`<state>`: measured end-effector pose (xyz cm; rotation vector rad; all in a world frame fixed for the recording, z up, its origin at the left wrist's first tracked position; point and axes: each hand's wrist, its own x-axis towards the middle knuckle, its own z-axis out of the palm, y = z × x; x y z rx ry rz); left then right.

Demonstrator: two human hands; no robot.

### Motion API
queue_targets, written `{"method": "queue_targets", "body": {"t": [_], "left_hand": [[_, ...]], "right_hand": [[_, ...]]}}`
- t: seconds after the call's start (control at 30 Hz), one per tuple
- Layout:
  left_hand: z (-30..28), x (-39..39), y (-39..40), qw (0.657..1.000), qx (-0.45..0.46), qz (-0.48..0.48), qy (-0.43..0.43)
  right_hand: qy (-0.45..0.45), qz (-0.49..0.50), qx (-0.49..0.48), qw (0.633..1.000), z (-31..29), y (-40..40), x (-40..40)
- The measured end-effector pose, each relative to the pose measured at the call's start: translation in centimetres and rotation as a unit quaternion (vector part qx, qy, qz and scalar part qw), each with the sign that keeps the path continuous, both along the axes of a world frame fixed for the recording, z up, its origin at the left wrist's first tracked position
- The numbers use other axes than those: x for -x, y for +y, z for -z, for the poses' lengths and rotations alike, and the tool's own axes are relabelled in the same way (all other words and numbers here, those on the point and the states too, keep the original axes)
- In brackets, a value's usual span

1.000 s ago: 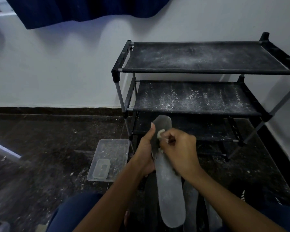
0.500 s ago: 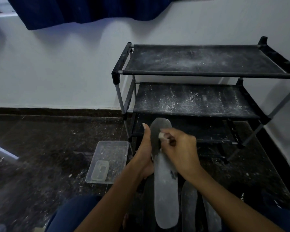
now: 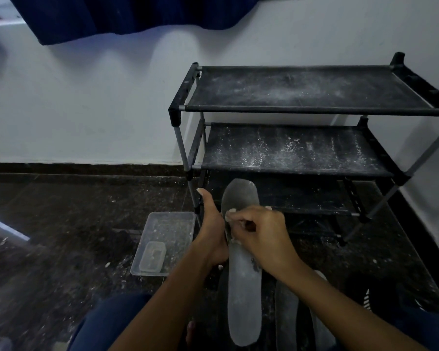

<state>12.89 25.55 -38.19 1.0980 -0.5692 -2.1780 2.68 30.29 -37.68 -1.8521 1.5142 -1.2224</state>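
Workpiece: long grey flat insole (image 3: 243, 287), between my 2 hands.
Left hand (image 3: 212, 231): grips its left edge.
Right hand (image 3: 261, 234): pinches small white wad (image 3: 230, 212) onto it.
Edges: black 3-shelf rack (image 3: 302, 110) ahead; clear plastic tray (image 3: 173, 216) left.

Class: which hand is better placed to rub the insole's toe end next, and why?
Right hand: it pinches the white wad against the insole; the left hand grips the insole's edge.

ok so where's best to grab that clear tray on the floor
Probably the left long rim of the clear tray, thumb inside, coming from the left: it lies flat with a raised lip, that side is free, and the shoe rack leg and left hand crowd its right.
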Motion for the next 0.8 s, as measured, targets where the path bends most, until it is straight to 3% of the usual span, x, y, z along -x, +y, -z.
{"method": "queue_targets", "body": {"t": [0.2,0.43,0.67,0.8], "left_hand": [[-0.8,-0.3,-0.2,0.997,0.0,-0.015,0.078],[-0.8,0.3,0.4,1.0,0.019,-0.005,-0.02],[-0.1,0.0,-0.4,0.999,-0.006,-0.034,0.028],[-0.1,-0.2,-0.5,0.999,0.018,-0.02,0.023]], "right_hand": [[-0.053,-0.016,-0.022,0.998,0.3,2.4,-1.3],[-0.084,0.075,0.035,0.993,-1.4,-0.6,-0.9],[-0.083,0.003,-0.059,0.995,-0.4,2.5,-1.8],[-0.07,0.005,-0.054,0.996,-0.3,1.8,-1.3]]}}
